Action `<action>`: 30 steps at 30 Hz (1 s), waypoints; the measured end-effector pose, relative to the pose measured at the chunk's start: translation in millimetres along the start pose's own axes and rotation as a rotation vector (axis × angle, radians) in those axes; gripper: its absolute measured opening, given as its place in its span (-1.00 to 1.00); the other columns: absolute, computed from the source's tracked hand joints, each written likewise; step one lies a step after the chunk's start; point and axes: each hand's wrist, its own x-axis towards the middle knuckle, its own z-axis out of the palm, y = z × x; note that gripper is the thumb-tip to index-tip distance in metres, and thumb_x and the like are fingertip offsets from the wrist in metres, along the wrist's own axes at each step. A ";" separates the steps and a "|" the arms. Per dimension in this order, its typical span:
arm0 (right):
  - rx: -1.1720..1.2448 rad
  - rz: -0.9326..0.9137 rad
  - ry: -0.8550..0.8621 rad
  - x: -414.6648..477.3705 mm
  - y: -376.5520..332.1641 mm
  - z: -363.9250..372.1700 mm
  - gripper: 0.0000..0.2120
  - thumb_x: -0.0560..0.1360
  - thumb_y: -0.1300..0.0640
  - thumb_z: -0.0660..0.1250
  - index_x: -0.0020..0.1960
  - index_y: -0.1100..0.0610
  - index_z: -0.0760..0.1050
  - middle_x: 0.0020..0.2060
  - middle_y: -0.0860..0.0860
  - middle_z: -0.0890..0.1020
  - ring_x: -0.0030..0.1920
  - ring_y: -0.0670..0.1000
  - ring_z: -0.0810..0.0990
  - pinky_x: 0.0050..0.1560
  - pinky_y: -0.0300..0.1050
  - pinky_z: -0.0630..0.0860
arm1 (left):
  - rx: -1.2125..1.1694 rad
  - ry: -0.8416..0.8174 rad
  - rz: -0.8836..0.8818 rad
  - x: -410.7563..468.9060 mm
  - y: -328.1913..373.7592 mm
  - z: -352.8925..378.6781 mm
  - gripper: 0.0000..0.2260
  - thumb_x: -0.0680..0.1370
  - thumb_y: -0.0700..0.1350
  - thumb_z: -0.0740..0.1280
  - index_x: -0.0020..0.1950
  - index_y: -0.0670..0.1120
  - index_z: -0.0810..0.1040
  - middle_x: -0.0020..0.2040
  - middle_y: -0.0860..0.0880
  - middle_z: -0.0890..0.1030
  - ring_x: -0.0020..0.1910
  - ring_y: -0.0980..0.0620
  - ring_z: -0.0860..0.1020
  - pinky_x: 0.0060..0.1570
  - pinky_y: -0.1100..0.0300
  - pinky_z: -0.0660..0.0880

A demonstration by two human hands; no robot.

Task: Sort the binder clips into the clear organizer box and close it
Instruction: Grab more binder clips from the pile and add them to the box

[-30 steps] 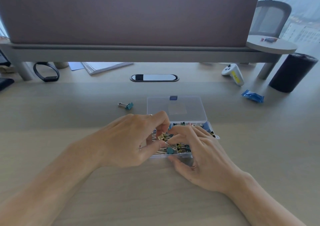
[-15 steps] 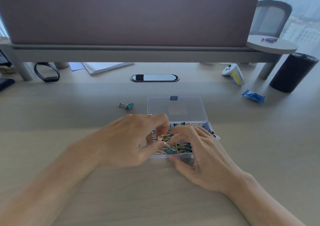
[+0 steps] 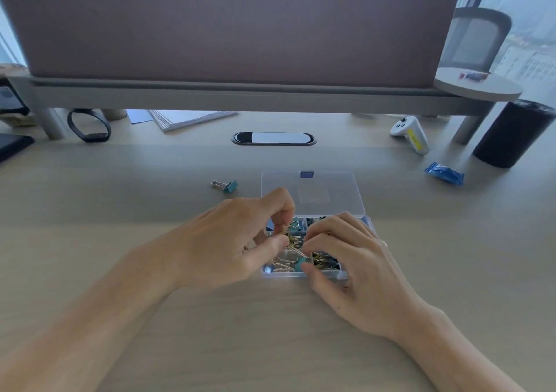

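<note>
The clear organizer box (image 3: 281, 273) lies open on the desk, its lid (image 3: 313, 193) folded back away from me. Its compartments hold several binder clips in yellow, teal and dark colours. My left hand (image 3: 228, 241) is over the box's left side and pinches a yellow binder clip (image 3: 290, 239) between thumb and forefinger. My right hand (image 3: 352, 265) is over the right side, fingers curled down among the clips, thumb beside a teal clip (image 3: 300, 263) at the front. It is unclear whether it holds one. One teal binder clip (image 3: 225, 185) lies loose on the desk, left of the lid.
A desk divider on a grey shelf spans the back. Beneath it are a black wristband (image 3: 89, 126), a stack of papers (image 3: 189, 119) and a cable port (image 3: 273, 138). A white controller (image 3: 412, 134), a blue packet (image 3: 444, 173) and a black cylinder (image 3: 508, 134) are at the right.
Both hands have stayed over the box. The fingers of my left hand have shifted slightly on the yellow clip.
</note>
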 end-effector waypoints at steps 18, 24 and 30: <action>-0.137 0.165 -0.334 20.8 -21.6 -7.7 -0.64 0.45 -0.33 0.25 0.01 -0.16 0.69 0.35 -0.27 0.42 0.43 -0.13 0.30 0.35 -0.11 0.33 | -0.219 0.215 0.139 -24.7 -19.1 14.6 -0.87 0.62 0.02 0.20 0.11 0.03 0.34 -0.18 0.08 0.61 -0.30 -0.11 0.59 -0.41 0.05 0.46; -0.248 0.130 -0.323 16.2 -29.2 -1.4 -0.69 0.47 -0.26 0.20 -0.08 -0.13 0.64 0.31 -0.22 0.47 0.37 -0.10 0.35 0.29 -0.16 0.32 | -0.021 0.196 0.268 -25.2 -11.4 25.6 -0.83 0.61 -0.18 0.30 0.11 0.00 0.34 -0.27 0.30 0.41 -0.39 0.28 0.43 -0.29 0.44 0.23; -0.193 0.175 -0.348 14.6 -30.7 1.6 -0.74 0.49 -0.24 0.19 -0.01 -0.13 0.53 0.37 -0.23 0.40 0.40 -0.11 0.30 0.37 -0.18 0.24 | 0.029 0.222 0.292 -26.1 -13.8 27.5 -0.78 0.56 -0.27 0.35 0.12 -0.09 0.38 -0.24 0.47 0.37 -0.31 0.49 0.38 -0.29 0.28 0.31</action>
